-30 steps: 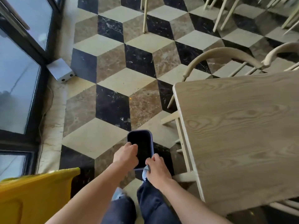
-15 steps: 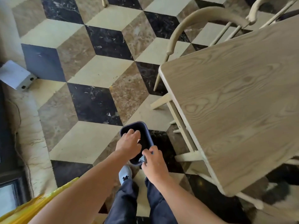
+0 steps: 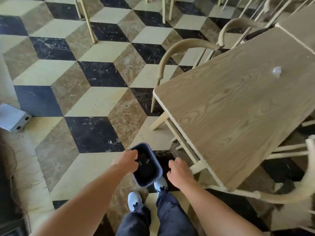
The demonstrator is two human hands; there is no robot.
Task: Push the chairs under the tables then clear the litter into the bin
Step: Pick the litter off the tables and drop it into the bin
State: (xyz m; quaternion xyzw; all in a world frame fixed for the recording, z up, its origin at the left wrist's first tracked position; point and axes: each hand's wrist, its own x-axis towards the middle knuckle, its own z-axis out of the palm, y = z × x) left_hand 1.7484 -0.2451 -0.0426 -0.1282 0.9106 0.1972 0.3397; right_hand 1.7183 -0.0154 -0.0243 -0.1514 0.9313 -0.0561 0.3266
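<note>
Left hand [image 3: 127, 160] fingers grip the bin [image 3: 147, 165] rim; right hand [image 3: 179, 170] free, fingers loosely curled. Crumpled litter [image 3: 276, 71] on wooden surface [image 3: 238, 103].

The right hand [image 3: 179, 171] has let go of the bin [image 3: 147, 167].

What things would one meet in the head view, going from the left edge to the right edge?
Grey metal box on the floor → left hand on the rim of the dark blue plastic bin → right hand → light wooden table → small crumpled clear wrapper on the table.
</note>
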